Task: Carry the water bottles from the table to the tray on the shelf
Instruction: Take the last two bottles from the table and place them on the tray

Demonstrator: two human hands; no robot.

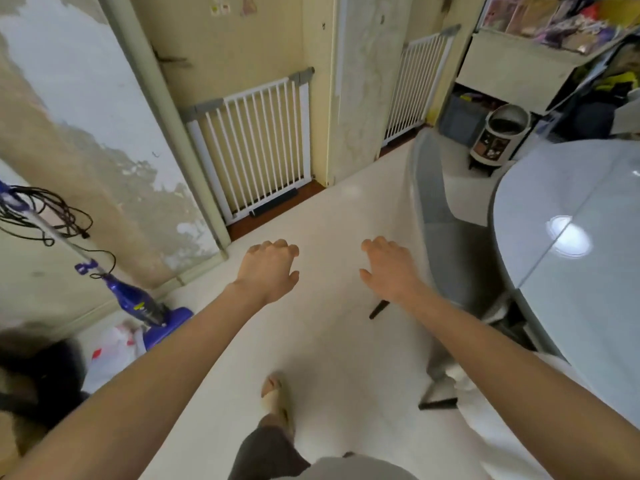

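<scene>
My left hand (268, 270) and my right hand (389, 268) are stretched out in front of me over the pale floor, palms down, fingers loosely curled and apart, holding nothing. The round grey table (571, 237) lies to the right, beyond my right forearm; the part in view carries no bottle. No water bottle and no tray show in this view. A cluttered shelf unit (519, 67) stands at the far right back.
A grey chair (446, 230) sits between my right hand and the table. Two white safety gates (259, 143) close the doorways ahead. A purple vacuum (138, 299) and a plastic bag (110, 351) lie at the left wall. A small bin (498, 136) stands under the shelf.
</scene>
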